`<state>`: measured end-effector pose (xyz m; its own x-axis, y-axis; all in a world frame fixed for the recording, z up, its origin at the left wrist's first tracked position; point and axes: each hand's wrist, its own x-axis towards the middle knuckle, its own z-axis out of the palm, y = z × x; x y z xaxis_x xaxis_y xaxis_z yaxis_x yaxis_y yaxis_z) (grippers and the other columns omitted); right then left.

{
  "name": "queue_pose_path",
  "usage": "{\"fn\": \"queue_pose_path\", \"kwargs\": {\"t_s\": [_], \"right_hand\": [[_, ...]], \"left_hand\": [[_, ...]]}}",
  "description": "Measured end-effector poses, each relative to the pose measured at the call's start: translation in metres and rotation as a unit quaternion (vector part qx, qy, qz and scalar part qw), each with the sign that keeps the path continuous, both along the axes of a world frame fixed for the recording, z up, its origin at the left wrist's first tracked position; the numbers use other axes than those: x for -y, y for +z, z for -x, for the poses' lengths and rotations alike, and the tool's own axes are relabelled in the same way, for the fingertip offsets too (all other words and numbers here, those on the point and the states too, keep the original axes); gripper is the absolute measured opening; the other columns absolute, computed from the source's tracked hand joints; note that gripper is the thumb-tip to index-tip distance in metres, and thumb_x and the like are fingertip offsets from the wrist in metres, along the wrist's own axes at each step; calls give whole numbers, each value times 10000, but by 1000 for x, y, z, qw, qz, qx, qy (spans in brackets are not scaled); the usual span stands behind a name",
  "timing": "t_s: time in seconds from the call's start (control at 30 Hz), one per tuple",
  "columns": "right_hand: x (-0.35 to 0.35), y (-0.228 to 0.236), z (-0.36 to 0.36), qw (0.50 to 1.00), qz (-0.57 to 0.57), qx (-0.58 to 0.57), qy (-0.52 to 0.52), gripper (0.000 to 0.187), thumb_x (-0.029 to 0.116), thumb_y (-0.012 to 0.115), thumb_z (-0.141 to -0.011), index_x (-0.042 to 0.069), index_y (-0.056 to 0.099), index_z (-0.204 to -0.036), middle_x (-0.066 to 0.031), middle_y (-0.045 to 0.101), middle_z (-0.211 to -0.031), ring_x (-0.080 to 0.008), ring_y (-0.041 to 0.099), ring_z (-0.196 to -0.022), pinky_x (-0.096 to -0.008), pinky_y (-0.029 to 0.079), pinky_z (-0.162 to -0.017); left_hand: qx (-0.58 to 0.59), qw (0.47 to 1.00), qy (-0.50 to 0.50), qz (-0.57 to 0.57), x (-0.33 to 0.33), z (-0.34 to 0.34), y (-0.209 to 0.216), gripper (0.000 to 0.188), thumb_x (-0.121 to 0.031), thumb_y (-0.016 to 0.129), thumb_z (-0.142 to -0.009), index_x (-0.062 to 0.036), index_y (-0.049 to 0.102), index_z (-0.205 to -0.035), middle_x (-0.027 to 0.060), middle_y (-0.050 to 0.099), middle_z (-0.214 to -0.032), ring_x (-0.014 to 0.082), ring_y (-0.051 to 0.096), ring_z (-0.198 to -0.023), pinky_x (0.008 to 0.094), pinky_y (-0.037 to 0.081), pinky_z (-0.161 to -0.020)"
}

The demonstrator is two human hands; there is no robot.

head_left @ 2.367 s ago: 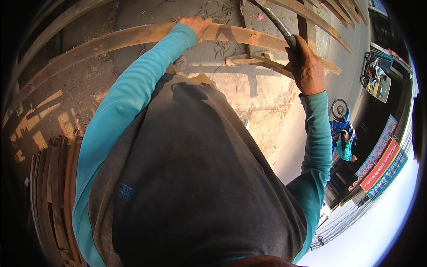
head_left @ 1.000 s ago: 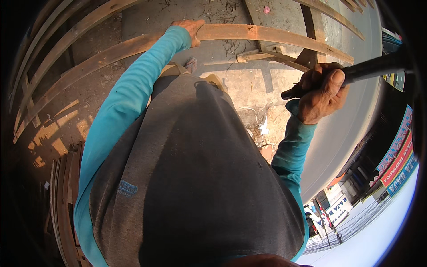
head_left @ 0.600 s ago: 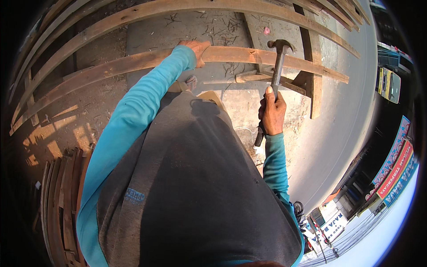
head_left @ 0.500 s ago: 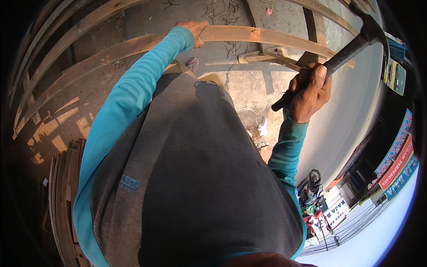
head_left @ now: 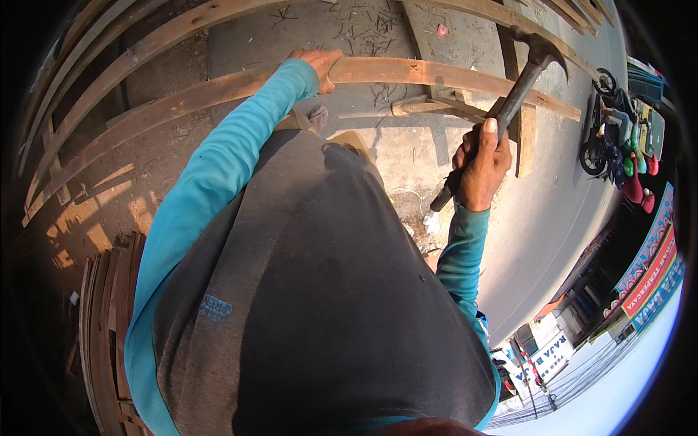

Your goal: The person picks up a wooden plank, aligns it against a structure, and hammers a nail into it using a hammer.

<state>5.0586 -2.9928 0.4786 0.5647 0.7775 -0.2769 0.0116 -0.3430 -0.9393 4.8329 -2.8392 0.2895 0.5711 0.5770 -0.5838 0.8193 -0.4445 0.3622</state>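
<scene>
Two bare hands, one claw hammer. Left hand (head_left: 318, 69) has its grip clamped on one long reddish-brown wooden plank (head_left: 407, 71), near mid-length, fingers wrapped over the edge; plank runs across the upper view, bowed by the lens. Right hand (head_left: 481, 166) has its grip wrapped tight round the black handle of one claw hammer with a dark metal head (head_left: 520, 94), thumb along the handle; butt end sticks out below the fist. Hammer is tilted, head up and to the right, shaft crossing in front of the plank's right part; head's height over the wood is hard to tell. Second long weathered brown plank (head_left: 174, 27) lies beyond the first, roughly parallel, well apart from the hands. More slats at the upper corners, cut off, exact count unclear. One upright pale wooden post (head_left: 526, 142) shows below the plank, right side; short wood offcuts (head_left: 429, 107) beside it. One stack of old brown boards (head_left: 105, 312) at lower left, several, too dark to count. Thin dark slivers (head_left: 378, 33) scattered on the grey ground, many; one small pink scrap (head_left: 442, 30) among them. Two teal sleeves, one dark grey shirt (head_left: 342, 276). Right: grey road (head_left: 549, 211), one motorcycle (head_left: 598, 156) carrying people, one yellow vehicle (head_left: 656, 134).
</scene>
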Motion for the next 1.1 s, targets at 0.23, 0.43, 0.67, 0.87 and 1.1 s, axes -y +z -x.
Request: {"fn": "queue_pose_path", "kwargs": {"t_s": [0.23,0.43,0.67,0.87,1.1], "right_hand": [[-43,53,-36,901,-408,139,-39,382,390,526,-1042,31,502,-916,-77,493,-675,-151,491,-494,-261,456,-445],[45,-81,-11,965,238,-39,104,315,334,617,-994,39,525,-935,11,480,-630,-65,430,-453,-241,335,-400],[-32,49,-13,967,-217,130,-25,343,334,550,-1041,74,459,-837,-13,438,-612,-78,405,-460,-235,353,-407],[18,-101,-12,968,-66,240,19,355,361,562,-1021,56,477,-861,-20,477,-620,-113,458,-438,-274,383,-395],[54,-143,22,966,207,-131,80,321,355,602,-1001,100,478,-852,-2,450,-590,-108,431,-421,-283,373,-391]], "left_hand": [[15,1000,13,-8,-14,0,0,631,-290,777,-728,-150,512,-1283,177,681,-1121,370,643,-1101,500,519,-916],[48,998,34,-36,-15,-2,-4,594,-292,775,-732,-154,523,-1252,182,679,-1135,385,651,-1084,500,521,-927],[7,1000,23,-20,-23,2,-6,710,-315,772,-742,-157,487,-1373,186,678,-1147,382,647,-1095,491,516,-947],[47,998,7,-31,-15,4,-14,670,-315,771,-755,-155,505,-1349,171,686,-1137,368,653,-1095,490,516,-931],[103,978,5,-184,12,7,-33,788,-289,812,-744,-154,422,-1415,170,547,-1333,358,474,-1332,563,394,-1076]]}}
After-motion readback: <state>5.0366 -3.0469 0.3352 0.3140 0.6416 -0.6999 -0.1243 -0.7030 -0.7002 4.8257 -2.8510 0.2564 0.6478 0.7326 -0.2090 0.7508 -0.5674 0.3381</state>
